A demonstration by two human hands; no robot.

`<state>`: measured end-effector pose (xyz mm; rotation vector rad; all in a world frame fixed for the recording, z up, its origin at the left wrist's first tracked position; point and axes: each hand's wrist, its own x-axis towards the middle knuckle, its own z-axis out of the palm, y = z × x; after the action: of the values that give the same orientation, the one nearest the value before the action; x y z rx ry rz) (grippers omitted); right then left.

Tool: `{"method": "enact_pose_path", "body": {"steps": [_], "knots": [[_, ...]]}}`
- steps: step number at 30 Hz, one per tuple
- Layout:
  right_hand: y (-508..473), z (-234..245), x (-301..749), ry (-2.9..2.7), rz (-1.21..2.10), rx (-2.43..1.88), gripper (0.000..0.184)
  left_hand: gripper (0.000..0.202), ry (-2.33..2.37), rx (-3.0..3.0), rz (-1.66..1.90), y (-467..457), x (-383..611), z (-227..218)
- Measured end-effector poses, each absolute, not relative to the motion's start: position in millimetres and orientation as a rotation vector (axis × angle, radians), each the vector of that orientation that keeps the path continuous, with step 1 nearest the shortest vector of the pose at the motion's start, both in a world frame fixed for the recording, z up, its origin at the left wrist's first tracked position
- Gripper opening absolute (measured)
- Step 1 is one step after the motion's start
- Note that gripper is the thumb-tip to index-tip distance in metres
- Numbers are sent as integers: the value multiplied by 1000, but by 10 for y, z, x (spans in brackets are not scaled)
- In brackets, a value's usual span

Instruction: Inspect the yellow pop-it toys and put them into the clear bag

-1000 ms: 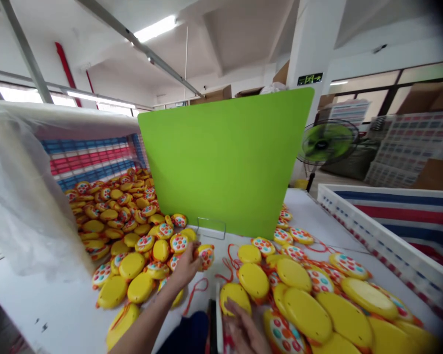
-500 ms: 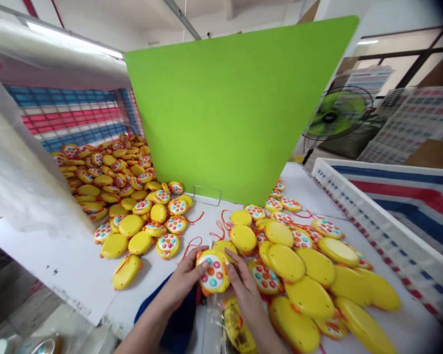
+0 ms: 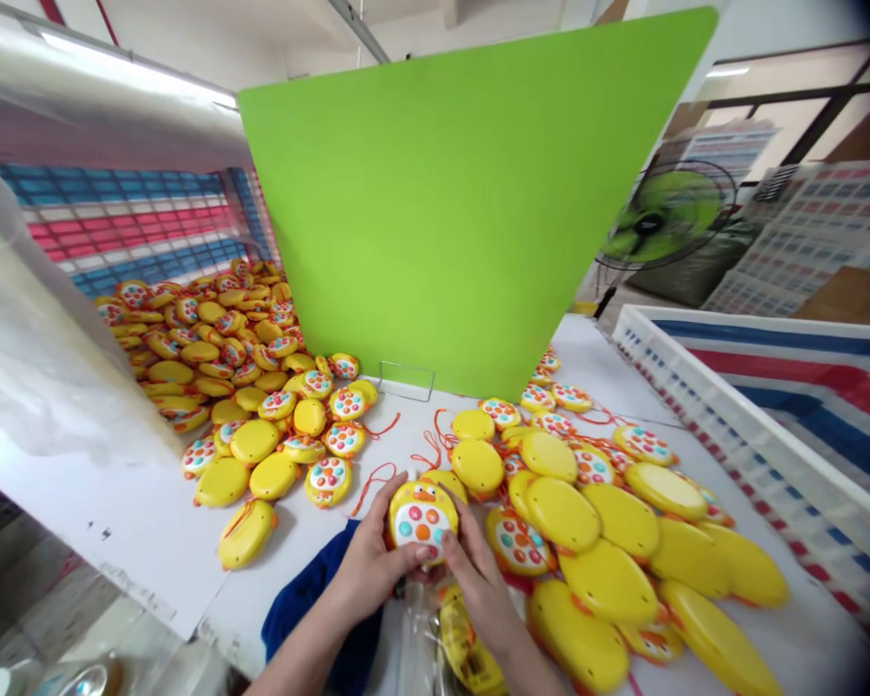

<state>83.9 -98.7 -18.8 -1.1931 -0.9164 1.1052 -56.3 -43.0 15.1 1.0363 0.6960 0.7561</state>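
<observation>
Now that the duck-faced button toy [image 3: 424,517] has turned beak-away, its front reads upright from the near side. Left hand [image 3: 374,555] and right hand [image 3: 481,572] share a closed grip on its sides, by the counter's [image 3: 116,512] near edge. Loose duck toys [image 3: 613,585] crowd both sides; a green board [image 3: 464,213] screens the far side.

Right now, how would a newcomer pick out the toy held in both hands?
Find the big green panel standing on the white table. Below it in the picture, the left hand and right hand hold a yellow toy between them. Unlike the loose toys lying on both sides, it is gripped by both hands, beaked face at the top above coloured buttons.
</observation>
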Motion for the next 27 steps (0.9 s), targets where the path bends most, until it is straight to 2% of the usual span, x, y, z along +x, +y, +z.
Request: {"method": "enact_pose_path", "body": {"steps": [11,16,20,22,26,27], "knots": [[-1036,-250,828,-853,1084,-1262,62,91,727,1142,799,-437,-530,102],[-1060,-207,839,-1007,1099,-1255,60,52,784,1099,851,-424,-518,76],[-1040,-202,824,-1066,1090,-1252,61,45,762,1125,850,-408,-528,62],[-1021,-203,819,-1073,1047,-1293,58,52,738,1152,822,-414,-538,74],[-1005,-204,835,-1050,1059,-1319,55,101,760,1229,752,-451,-533,108],[-1008,-205,841,-1046,1070,-1312,55,107,789,1260,756,-459,-526,113]]}}
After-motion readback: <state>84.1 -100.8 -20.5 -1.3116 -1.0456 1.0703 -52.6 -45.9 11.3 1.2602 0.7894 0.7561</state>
